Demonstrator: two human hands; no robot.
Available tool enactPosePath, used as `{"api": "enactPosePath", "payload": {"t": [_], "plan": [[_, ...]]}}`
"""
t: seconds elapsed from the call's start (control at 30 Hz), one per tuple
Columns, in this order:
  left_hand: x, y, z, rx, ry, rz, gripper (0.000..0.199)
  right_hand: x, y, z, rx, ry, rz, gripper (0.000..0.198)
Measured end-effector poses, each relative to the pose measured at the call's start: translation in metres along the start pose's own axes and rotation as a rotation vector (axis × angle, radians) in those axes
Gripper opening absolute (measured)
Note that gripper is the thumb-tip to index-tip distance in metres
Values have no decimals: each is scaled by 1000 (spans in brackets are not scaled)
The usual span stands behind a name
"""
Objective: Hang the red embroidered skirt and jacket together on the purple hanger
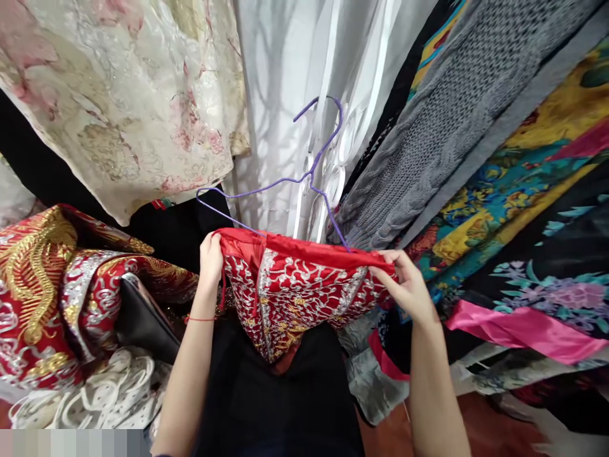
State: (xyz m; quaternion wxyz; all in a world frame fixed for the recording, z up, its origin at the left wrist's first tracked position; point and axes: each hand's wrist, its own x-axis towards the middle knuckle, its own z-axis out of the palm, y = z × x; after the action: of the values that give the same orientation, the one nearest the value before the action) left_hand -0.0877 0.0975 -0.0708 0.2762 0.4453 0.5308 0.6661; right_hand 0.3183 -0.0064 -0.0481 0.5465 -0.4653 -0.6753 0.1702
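A red skirt with silver and gold embroidery is stretched between my hands by its plain red waistband. My left hand pinches the left end of the band, and my right hand grips the right end. Behind and above the band stands a purple wire hanger, its hook pointing up. The hanger's lower part goes down behind or inside the waistband; which of the two I cannot tell. Thin red ties dangle near my left hand.
Cream floral cloth hangs at upper left, white curtain behind. A grey knit garment and flowered clothes hang to the right. Red-gold embroidered fabric and white clogs lie at left.
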Motion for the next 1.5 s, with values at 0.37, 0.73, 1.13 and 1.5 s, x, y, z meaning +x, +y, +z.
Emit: {"api": "enactPosePath", "payload": {"t": [0.37, 0.73, 1.13, 1.5], "plan": [[-60, 16, 6, 154, -173, 65, 29, -111, -24, -11, -247, 87, 13, 29], [-134, 81, -17, 823, -784, 227, 44, -114, -44, -12, -187, -49, -111, 37], [-167, 96, 19, 1330, -1018, 313, 45, -131, -57, -7, -36, 73, 136, 45], [-145, 134, -28, 738, -1005, 331, 56, -158, -122, 64, 43, -639, 39, 44]]}}
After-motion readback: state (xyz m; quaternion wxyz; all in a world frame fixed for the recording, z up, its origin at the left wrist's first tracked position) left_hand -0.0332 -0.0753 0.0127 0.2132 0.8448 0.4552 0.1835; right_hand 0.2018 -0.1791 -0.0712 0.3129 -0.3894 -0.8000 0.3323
